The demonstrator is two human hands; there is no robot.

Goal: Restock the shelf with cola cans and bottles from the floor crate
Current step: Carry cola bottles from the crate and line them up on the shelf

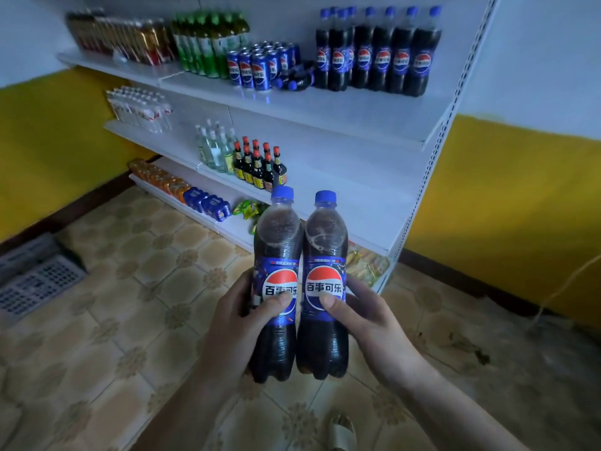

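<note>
The left hand [234, 317] grips the left bottle [276, 255] and the right hand [367, 323] grips the right bottle [325, 255] (both upright, sides touching), below the top shelf [325, 115]. Bare board runs along its front edge before the cans [253, 68]. The frame's left edge cuts off the crate [35, 275].

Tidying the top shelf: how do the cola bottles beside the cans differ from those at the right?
The lying bottles rest on their sides, caps toward the cans; the standing bottles are upright, caps up. The lying bottles are jumbled; the standing bottles form neat rows. Both have blue caps and dark cola.
</note>
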